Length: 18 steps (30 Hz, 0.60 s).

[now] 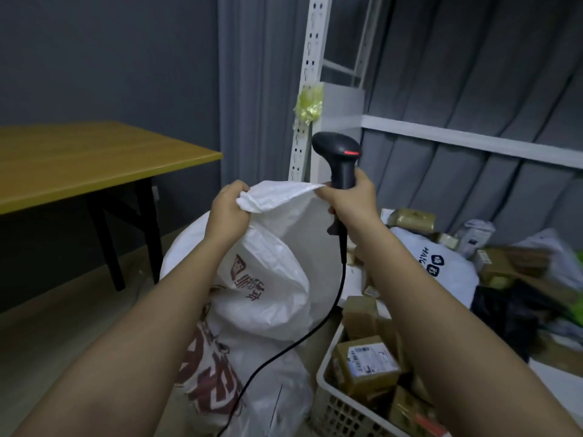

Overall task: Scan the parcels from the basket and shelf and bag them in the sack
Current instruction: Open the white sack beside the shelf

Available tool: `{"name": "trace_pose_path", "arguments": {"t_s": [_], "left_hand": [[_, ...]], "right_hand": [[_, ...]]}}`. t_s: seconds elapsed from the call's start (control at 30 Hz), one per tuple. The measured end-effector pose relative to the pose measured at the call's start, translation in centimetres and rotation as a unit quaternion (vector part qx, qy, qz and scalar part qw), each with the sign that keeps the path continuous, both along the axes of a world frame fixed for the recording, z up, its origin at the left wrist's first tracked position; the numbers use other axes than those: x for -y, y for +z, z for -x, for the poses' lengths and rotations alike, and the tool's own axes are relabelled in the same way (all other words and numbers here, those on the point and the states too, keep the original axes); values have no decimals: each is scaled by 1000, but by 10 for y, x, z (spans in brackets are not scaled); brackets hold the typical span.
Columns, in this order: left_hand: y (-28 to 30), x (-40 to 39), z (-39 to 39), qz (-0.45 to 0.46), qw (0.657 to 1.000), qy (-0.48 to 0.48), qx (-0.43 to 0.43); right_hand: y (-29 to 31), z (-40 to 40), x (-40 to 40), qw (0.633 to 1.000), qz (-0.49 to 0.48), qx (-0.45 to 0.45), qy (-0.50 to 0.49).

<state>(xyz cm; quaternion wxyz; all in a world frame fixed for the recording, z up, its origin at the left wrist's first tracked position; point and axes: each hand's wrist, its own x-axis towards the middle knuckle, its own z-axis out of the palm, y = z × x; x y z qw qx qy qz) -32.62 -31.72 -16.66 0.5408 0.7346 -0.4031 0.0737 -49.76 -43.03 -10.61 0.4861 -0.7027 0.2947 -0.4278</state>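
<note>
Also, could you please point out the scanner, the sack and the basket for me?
scanner [339, 149]: head view, on its black head beside the red light.
sack [268, 298]: head view, on its white side below the gathered mouth.
basket [331, 402]: head view, on its white latticed front wall.

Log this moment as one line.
left hand: grips white woven sack rim | right hand: holds black handheld scanner, pinches rim | sack: held open | white plastic basket: parcels inside

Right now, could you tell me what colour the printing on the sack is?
Dark red on the white woven sack, clearest in the head view.
</note>
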Motion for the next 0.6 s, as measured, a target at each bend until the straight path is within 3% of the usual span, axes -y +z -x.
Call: {"name": "trace_pose_path", "arguments": {"t_s": [0.13, 0.4, 0.5, 0.6], "left_hand": [[-22, 4, -6, 0, 994, -18, -112], [-96, 1, -63, -63, 977, 26, -204], [-123, 1, -94, -108, 972, 36, -206], [-154, -1, -116, -211, 966, 75, -130]], "right_hand": [[-58, -11, 25, 998, -13, -53, -3], [-191, -66, 56, 984, -61, -157, 55], [-212, -85, 67, 982, -63, -168, 64], [-215, -96, 81, 977, -81, -181, 82]]}}
